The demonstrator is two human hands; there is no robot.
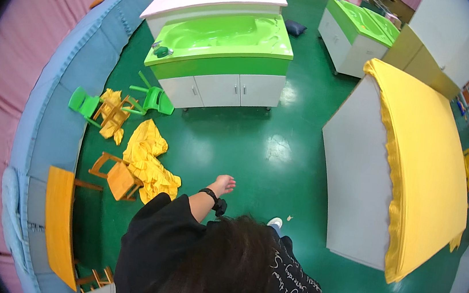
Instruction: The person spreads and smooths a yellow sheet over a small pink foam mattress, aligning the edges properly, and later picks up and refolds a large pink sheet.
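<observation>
My left hand (225, 184) reaches forward over the green floor (244, 162), with nothing in it. Its fingers point to the right and look loosely stretched, a little apart. A black band with a small dark device (217, 203) is strapped round that wrist. Closest to this hand on the left lies a crumpled yellow cloth (149, 163), spread on the floor beside a small wooden chair (120, 180). My right hand does not show; dark hair and a black printed shirt (294, 280) fill the lower middle.
Ahead stands a white cabinet with a green basin top (223, 44). A tall unit under a yellow cloth cover (428, 174) is on the right. Green chairs (157, 100) stand at left, near a tipped wooden table (60, 225) and blue curtained wall (67, 87).
</observation>
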